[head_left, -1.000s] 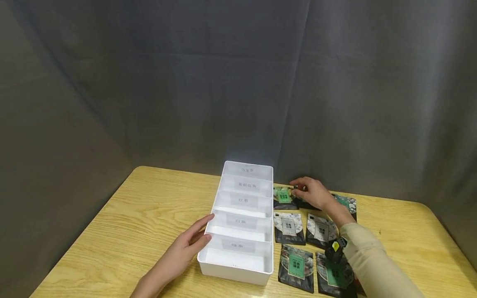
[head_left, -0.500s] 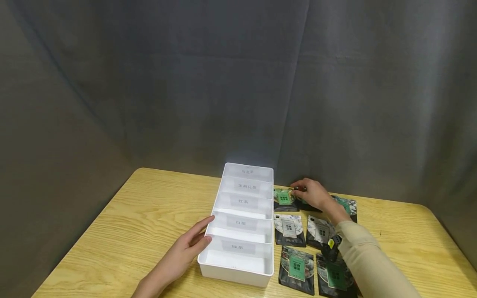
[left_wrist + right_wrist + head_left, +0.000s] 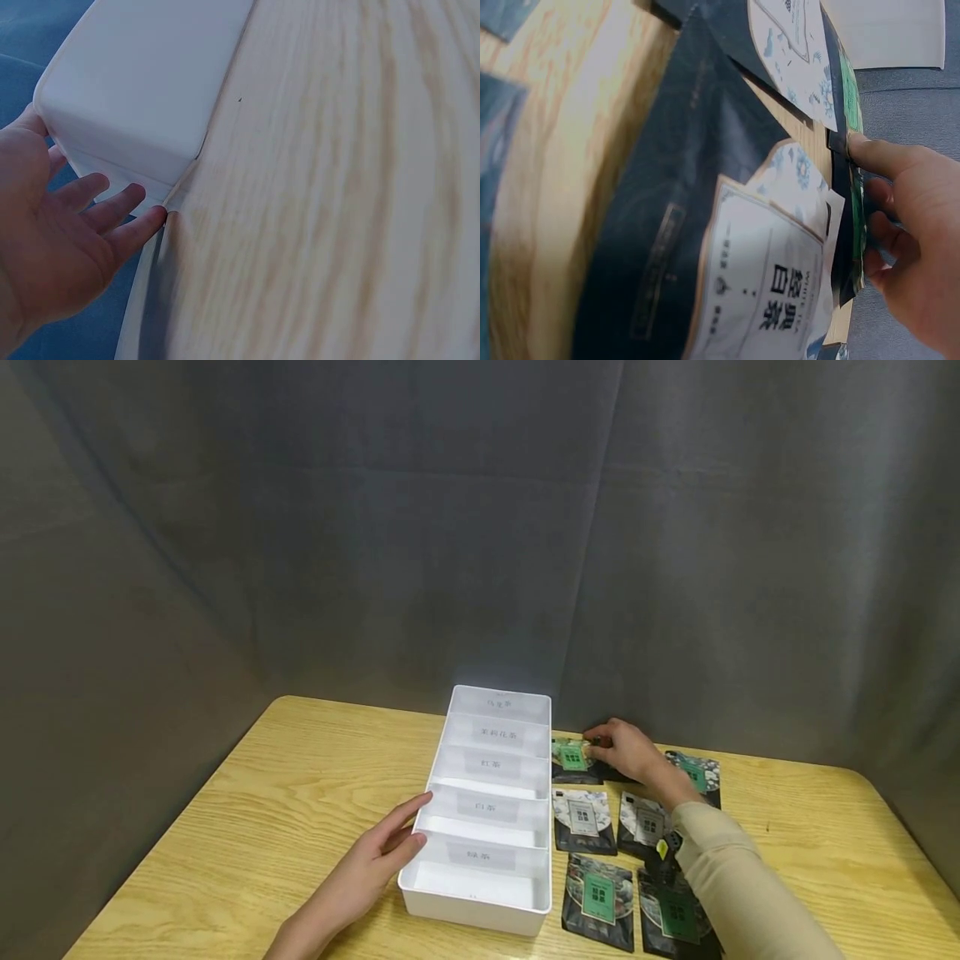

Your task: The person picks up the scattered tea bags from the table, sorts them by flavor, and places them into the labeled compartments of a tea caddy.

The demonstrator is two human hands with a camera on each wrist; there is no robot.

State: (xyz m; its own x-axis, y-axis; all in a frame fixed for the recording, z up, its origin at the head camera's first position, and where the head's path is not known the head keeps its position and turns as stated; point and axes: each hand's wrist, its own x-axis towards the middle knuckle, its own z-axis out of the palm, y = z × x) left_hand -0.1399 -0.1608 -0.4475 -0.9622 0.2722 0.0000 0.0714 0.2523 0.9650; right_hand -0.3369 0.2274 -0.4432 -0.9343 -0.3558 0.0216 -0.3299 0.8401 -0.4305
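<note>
My left hand (image 3: 371,860) rests against the left side of a long white divided box (image 3: 474,910), its fingers loosely extended. In the left wrist view the left hand (image 3: 67,225) touches the corner of the white box (image 3: 142,82). At the table's far side, my right hand (image 3: 633,752) pinches the upper right edge of a green-labelled tea packet (image 3: 573,758) between thumb and fingers. In the right wrist view the thumb of the right hand (image 3: 922,225) lies on the green packet (image 3: 850,94); the other fingers are curled near a second packet, partly hidden.
Two white-tea packets (image 3: 585,818) lie in the middle row right of the box. Two green-labelled packets (image 3: 598,897) lie in front of them. Another packet (image 3: 693,772) sits at the back right, partly behind the forearm. A grey curtain (image 3: 420,568) hangs behind the wooden table (image 3: 300,777).
The right hand's thumb and fingers have drawn closer together at the green-labelled packet's edge; the right forearm has shifted slightly left. The left hand and the box stay in place.
</note>
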